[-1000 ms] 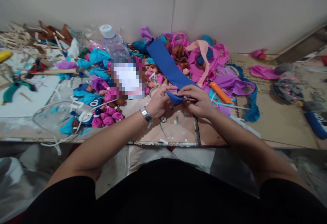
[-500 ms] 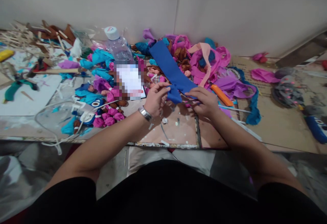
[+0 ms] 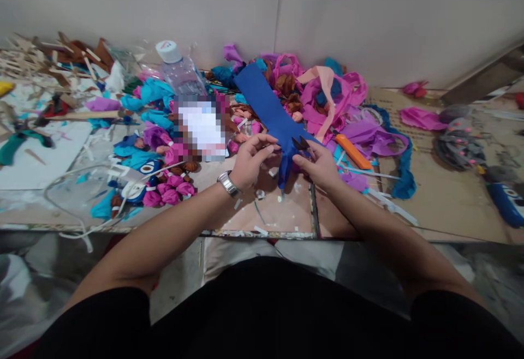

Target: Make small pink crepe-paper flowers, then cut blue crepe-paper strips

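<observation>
A long blue strip [image 3: 262, 94] of crepe-like material lies slanted across the middle of the work, its lower end gathered and hanging between my hands. My left hand [image 3: 254, 161], wearing a metal watch, pinches at the strip's left edge with thumb and fingertips. In my right hand [image 3: 320, 167] is a pair of dark-bladed scissors [image 3: 301, 143], tips pointing up and left over the blue material. The right thumb presses against the gathered part. The scissors' handles are hidden in the palm.
A phone [image 3: 202, 130] and a clear bottle [image 3: 182, 75] stand left of the strip amid pink, turquoise and brown bundles. An orange cutter [image 3: 352, 151] lies right of my right hand. Green-handled pliers [image 3: 24, 143] rest far left; cardboard [image 3: 446, 195] covers the right side.
The strip's lower end has turned downward and now hangs between my hands. The scissor blades have come into view, pointing upward. My right hand has shifted slightly left.
</observation>
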Motion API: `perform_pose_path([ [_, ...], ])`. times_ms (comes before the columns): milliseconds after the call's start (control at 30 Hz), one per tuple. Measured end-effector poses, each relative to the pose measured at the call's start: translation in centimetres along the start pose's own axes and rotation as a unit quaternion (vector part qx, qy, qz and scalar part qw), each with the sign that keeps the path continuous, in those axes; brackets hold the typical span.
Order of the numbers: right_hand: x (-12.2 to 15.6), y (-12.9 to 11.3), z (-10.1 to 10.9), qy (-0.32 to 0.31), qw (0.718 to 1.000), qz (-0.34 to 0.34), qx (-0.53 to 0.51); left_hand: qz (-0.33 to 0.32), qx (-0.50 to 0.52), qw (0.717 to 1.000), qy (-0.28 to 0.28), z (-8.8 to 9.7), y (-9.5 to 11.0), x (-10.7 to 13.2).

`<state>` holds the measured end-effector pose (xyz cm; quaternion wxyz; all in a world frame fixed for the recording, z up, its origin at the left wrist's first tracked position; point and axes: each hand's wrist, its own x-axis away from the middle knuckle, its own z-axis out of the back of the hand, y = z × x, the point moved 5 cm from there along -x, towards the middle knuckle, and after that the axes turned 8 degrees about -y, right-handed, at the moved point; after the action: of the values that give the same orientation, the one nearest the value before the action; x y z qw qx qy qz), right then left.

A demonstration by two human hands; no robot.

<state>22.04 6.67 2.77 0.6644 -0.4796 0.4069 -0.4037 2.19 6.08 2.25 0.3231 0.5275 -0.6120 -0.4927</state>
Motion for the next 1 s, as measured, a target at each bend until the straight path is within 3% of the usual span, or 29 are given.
perform_pose_path([
  [267,-0.3,-0.2,0.1,0.024,0.998,-0.043,-0.035,-0.036,-0.039,0.996,-0.075,-1.1,0.9,0.5],
  [367,-0.8,0.1,1.6,0.051,0.997,-0.056,-0.031,-0.067,-0.072,0.992,-0.084,-1.2,1.2,0.4],
  [467,-1.1,-0.7,4.6,0.133,0.989,-0.026,0.056,-0.091,-0.100,0.989,-0.067,-0.8,1.3,0.2],
  [533,-1.1,-2.0,6.7,0.184,0.971,0.020,0.152,-0.095,-0.130,0.985,-0.064,-0.6,1.2,0.1],
  [600,-1.4,-3.4,8.4,0.209,0.940,0.045,0.265,-0.086,-0.162,0.978,-0.095,-0.9,1.0,0.1],
  [733,-3.4,-4.9,10.7,0.186,0.869,0.040,0.457,-0.055,-0.201,0.961,-0.184,-1.9,0.6,0.7],
  [900,-6.0,-4.6,12.9,0.213,0.809,-0.039,0.546,-0.051,-0.302,0.926,-0.220,-2.8,0.9,1.3],
  [1000,-5.9,-5.5,11.6,0.235,0.809,0.007,0.539,-0.073,-0.379,0.891,-0.240,-3.3,1.0,1.6],
])
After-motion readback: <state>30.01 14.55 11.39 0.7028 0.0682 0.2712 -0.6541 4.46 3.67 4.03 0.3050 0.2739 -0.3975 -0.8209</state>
